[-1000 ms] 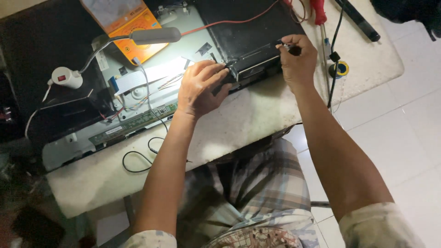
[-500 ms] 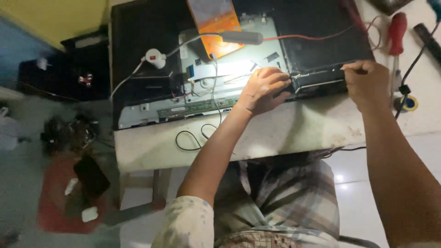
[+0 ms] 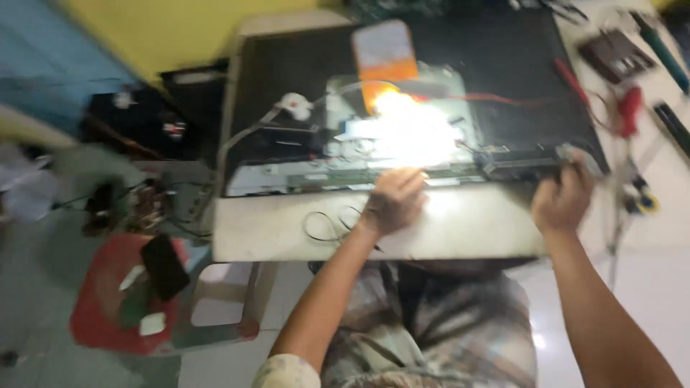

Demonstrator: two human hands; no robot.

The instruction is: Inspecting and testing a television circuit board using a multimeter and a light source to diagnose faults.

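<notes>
While blurred, hands (image 3: 474, 201) at lit panel (image 3: 402, 129) (red screwdriver (image 3: 629, 109) nearby).

One panel (image 3: 287, 151), two hands, one red stool (image 3: 108, 309).

View swings left & pulls back vs 1 s ago; pic now motion-blurred. Left hand (image 3: 393, 200) no longer spread on the circuit boards (image 3: 402, 136) – now sits lower, at the panel's near edge by the table (image 3: 460, 230) top, fingers curled. Right hand (image 3: 563, 201) has dropped the pinch on the thin tool at the black strip (image 3: 521, 167); now a loose fist just below the strip's right end, grip unclear in blur. Lamp glare blows out over the boards. Red stool (image 3: 108, 302) & floor clutter now in view at left.
</notes>
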